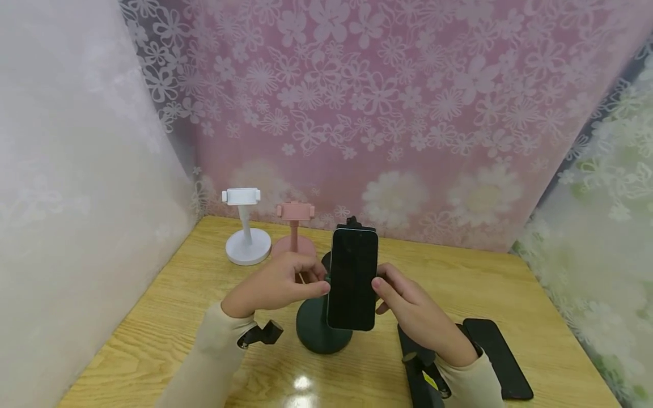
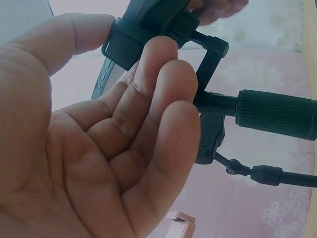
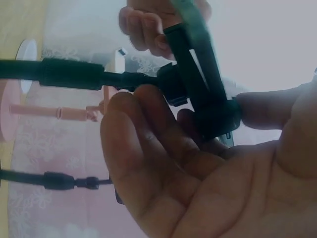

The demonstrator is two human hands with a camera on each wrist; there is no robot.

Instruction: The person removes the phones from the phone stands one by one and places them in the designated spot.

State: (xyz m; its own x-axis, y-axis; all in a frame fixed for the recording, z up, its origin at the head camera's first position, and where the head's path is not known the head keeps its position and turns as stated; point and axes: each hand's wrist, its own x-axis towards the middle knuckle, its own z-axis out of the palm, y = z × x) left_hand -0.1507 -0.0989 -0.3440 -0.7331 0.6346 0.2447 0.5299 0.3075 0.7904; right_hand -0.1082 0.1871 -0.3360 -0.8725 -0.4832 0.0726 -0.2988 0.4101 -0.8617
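Observation:
A phone (image 1: 352,277) with a dark screen stands upright in the clamp of a dark green phone stand (image 1: 318,334). My left hand (image 1: 280,283) grips the left end of the clamp (image 2: 124,44), thumb on its outer side and fingers curled behind. On the opposite side my right hand (image 1: 413,309) pinches the clamp's other end (image 3: 215,119) between thumb and fingers. The ribbed post (image 2: 277,114) of the stand shows in the left wrist view. In the head view the phone hides most of the clamp and part of the post.
Behind my left hand are a white phone stand (image 1: 247,247) and a pink one (image 1: 296,212). A black stand (image 1: 352,222) is partly hidden behind the phone. At right, a black phone-like slab (image 1: 497,354) and a long black object (image 1: 410,345) lie on the wooden table (image 1: 153,340).

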